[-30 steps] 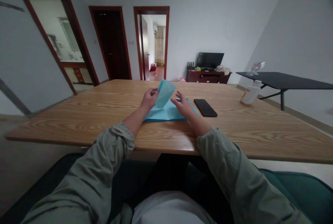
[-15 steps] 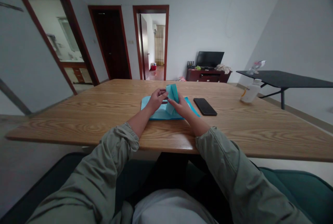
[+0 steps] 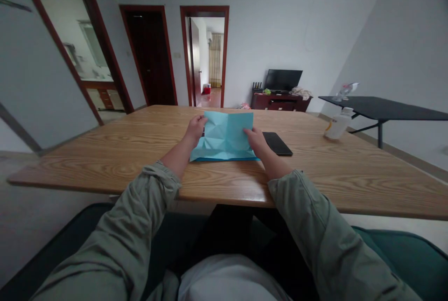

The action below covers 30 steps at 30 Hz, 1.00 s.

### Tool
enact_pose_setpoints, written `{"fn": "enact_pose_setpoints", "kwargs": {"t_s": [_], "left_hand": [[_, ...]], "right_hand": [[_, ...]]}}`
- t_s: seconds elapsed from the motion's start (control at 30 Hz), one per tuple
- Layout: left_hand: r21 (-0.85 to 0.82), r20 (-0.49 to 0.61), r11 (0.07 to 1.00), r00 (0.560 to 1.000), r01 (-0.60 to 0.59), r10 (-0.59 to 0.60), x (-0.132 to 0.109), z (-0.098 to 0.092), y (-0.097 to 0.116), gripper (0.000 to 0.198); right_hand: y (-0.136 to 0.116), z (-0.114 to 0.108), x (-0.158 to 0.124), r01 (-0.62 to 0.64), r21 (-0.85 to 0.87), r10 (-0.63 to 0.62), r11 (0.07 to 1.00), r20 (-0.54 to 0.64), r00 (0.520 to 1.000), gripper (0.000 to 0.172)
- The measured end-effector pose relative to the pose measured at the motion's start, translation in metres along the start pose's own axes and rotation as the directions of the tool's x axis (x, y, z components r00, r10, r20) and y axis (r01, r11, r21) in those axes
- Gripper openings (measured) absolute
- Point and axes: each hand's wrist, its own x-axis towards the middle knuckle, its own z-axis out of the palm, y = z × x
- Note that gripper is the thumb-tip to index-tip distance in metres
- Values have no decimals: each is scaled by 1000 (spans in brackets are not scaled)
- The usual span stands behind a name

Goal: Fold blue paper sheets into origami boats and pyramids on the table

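Note:
A light blue sheet of paper (image 3: pixel 226 129), marked with several crossing creases, is spread between my hands. It stands tilted up over more blue paper (image 3: pixel 227 159) lying flat on the wooden table (image 3: pixel 140 161). At the sheet's left edge, my left hand (image 3: pixel 195 129) pinches it between thumb and fingers. My right hand (image 3: pixel 256 140) grips the right edge, its thumb on the side facing me and its other fingers hidden behind the sheet. Just right of that hand lies a black smartphone (image 3: pixel 279 144), partly covered by it.
A translucent plastic bottle (image 3: pixel 338 126) stands on the table's right side. Beyond it is a black folding table (image 3: pixel 381 105) with a clear plastic item on it. A television (image 3: pixel 284 79) sits on a dark red cabinet (image 3: pixel 278 102) by the far wall.
The paper was folded into a small narrow piece between my close hands. Now it is opened out into a wide sheet, and my hands have moved apart to its two sides.

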Motion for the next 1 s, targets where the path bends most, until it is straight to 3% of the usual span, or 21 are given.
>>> {"fn": "enact_pose_setpoints", "kwargs": {"t_s": [0.2,0.3,0.37,0.43,0.53,0.6,0.67,0.87,1.0], "left_hand": [[165,-49,985,998,56,-49,14,-22,-11,19],[189,30,980,998,57,-64,10,-22,-11,32],[220,119,974,989,56,-84,7,-21,-13,45],[315,185,948,978,34,-96,5,-22,-17,50],[538,252,835,967,-119,-25,5,-25,-26,41],[640,310,727,949,-249,52,6,-26,-32,37],[684,354,653,931,-325,93,6,-25,-35,39],[680,527,554,846,-479,84,1,-19,-31,44],[714,557,508,831,-482,6,-3,-15,-31,47]], "right_hand": [[2,-4,4,-94,150,85,984,66,994,32],[1,-5,4,-118,149,110,982,63,992,37],[2,-8,5,-93,46,90,995,63,994,40],[6,-12,7,-9,-173,20,985,64,998,41],[14,-17,8,135,-510,-102,850,92,991,44],[17,-18,7,191,-619,-135,762,137,981,50],[17,-18,5,232,-667,-153,708,177,972,52],[7,-15,-4,392,-729,-210,561,332,919,49],[4,-13,-7,450,-726,-175,520,426,888,44]]}}
